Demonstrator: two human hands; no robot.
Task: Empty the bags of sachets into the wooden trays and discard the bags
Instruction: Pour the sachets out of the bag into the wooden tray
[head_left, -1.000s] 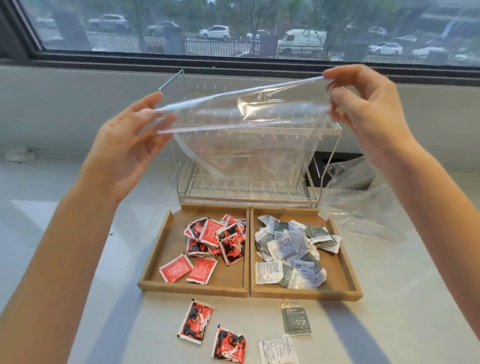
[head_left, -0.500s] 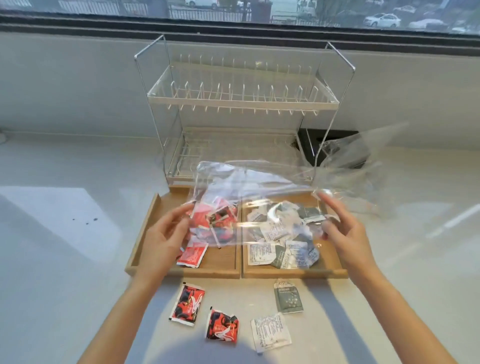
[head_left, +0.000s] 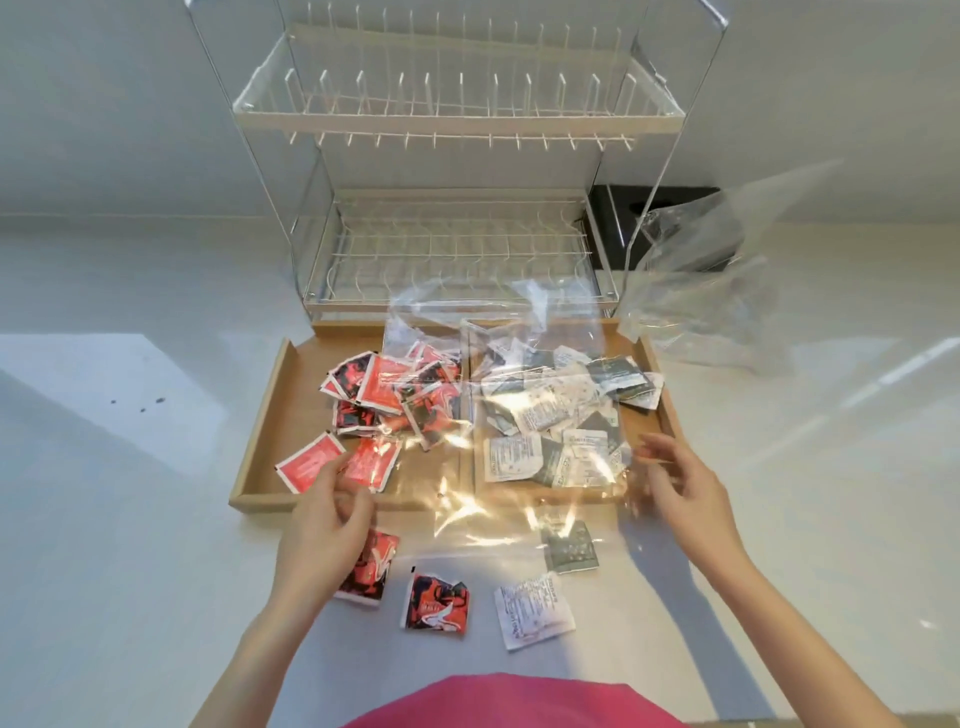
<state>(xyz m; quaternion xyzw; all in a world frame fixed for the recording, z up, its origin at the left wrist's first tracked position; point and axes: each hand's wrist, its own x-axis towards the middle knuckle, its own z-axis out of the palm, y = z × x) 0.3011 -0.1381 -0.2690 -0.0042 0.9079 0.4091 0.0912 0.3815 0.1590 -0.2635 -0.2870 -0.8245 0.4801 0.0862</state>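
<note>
While a clear, empty plastic bag (head_left: 524, 415) is lying spread over both wooden trays, its near edge is reaching past their front rims onto the pale grey counter (head_left: 130, 545). The left hand (head_left: 324, 525) is hovering at the front rim of the left wooden tray (head_left: 260, 457), fingers loosely curled; whether it is pinching the film or a sachet is hard to tell from here. The right hand (head_left: 680, 488) is sitting at the bag's right edge with fingers spread, seemingly touching the film rather than gripping it.

Red and black sachets (head_left: 384, 395) are lying heaped in the left tray, and white and dark grey sachets (head_left: 561, 421) are filling the right wooden tray (head_left: 667, 410). Four sachets are lying loose on the counter in front: one red one (head_left: 371, 571) partly under the left hand, another red one (head_left: 436, 603), a white one (head_left: 532, 610), and a dark grey one (head_left: 569, 545) under the bag's edge.

A second crumpled clear bag (head_left: 717, 291) is standing just right of the trays, beside a transparent acrylic two-tier rack (head_left: 457, 124) behind them.
</note>
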